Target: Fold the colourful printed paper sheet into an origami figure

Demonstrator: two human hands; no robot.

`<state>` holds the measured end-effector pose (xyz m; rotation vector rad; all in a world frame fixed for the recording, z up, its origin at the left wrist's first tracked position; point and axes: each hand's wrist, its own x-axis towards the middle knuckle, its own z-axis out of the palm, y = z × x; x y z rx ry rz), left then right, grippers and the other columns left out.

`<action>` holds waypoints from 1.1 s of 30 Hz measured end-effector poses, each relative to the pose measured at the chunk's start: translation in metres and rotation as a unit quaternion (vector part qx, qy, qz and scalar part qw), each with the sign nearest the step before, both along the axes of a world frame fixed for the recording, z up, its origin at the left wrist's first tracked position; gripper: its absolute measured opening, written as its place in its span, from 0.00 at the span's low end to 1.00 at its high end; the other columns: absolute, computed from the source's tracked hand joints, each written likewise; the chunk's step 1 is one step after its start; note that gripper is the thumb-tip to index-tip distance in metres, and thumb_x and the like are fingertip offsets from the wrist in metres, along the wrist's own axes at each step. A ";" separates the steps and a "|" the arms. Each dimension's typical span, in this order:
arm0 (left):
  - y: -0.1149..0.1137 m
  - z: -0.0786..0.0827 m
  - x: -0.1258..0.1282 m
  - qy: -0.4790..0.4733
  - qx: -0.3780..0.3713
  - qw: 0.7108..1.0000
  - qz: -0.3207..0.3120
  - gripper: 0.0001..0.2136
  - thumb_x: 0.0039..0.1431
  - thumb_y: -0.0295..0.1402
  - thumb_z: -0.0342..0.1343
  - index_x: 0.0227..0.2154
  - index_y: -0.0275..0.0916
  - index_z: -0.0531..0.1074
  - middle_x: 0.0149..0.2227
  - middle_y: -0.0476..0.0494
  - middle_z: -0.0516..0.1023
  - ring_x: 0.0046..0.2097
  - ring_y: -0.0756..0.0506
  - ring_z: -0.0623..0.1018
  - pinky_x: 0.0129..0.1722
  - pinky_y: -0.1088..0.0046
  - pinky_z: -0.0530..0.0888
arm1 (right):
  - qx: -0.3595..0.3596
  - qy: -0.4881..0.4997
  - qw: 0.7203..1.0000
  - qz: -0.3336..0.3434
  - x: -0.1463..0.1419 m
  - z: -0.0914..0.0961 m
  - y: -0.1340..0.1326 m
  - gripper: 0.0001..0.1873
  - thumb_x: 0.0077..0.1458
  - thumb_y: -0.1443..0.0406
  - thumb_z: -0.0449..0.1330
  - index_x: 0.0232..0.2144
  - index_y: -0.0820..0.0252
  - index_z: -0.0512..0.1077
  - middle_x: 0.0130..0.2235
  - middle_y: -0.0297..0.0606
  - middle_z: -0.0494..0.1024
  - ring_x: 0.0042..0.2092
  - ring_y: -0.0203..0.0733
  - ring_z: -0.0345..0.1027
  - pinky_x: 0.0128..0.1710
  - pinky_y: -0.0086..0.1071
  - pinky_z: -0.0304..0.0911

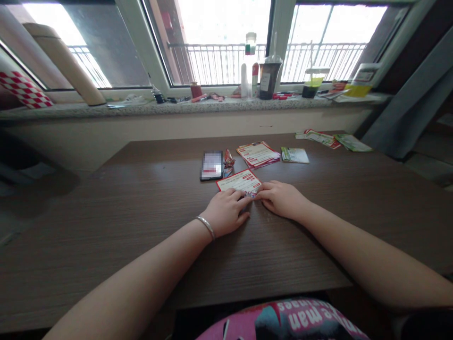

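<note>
A red-bordered card (240,180) with printed lines lies on the brown table, tilted a little. My left hand (226,210), with a silver bangle at the wrist, rests palm down, its fingers stretched over the card's near edge. At the card's right corner are the curled fingers of my right hand (279,198), thumb and fingertips together on the edge. A small patterned patch between the two hands is too small to make out. Just beyond sits a stack of similar cards (258,154). A phone (211,165) and a crumpled red wrapper (229,159) lie left of that stack.
Right of the stack lies a small green-and-white packet (295,155). More cards or packets (322,138) spread at the table's far right corner. Along the windowsill (141,109) stand a dark drink cup (270,78), bottles, a yellow-lidded container and a leaning cardboard tube (67,63).
</note>
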<state>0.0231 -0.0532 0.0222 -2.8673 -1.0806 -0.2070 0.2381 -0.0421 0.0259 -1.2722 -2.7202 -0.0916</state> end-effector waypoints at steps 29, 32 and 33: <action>0.002 -0.005 -0.007 -0.010 -0.002 1.000 -0.006 0.19 0.62 0.41 0.49 0.54 0.45 0.65 0.52 0.42 0.69 0.52 0.41 0.67 0.53 0.60 0.64 | -0.081 -0.007 0.989 -0.121 0.035 0.009 0.017 0.10 0.49 0.68 0.56 0.30 0.53 0.77 0.36 0.34 0.78 0.35 0.40 0.70 0.32 0.29 0.60; 0.002 -0.006 -0.007 -0.013 -0.001 1.000 -0.008 0.18 0.62 0.41 0.48 0.54 0.45 0.65 0.51 0.42 0.69 0.52 0.41 0.67 0.52 0.61 0.64 | -0.068 0.047 0.988 -0.133 0.038 -0.001 0.023 0.09 0.50 0.69 0.55 0.32 0.56 0.75 0.35 0.36 0.77 0.36 0.39 0.69 0.37 0.29 0.61; 0.003 -0.006 -0.007 -0.014 0.000 1.000 -0.009 0.18 0.62 0.41 0.48 0.54 0.45 0.65 0.51 0.42 0.69 0.51 0.41 0.67 0.52 0.61 0.64 | -0.062 0.071 0.987 -0.128 0.037 -0.004 0.024 0.09 0.51 0.68 0.55 0.32 0.57 0.75 0.35 0.37 0.76 0.36 0.39 0.69 0.38 0.30 0.61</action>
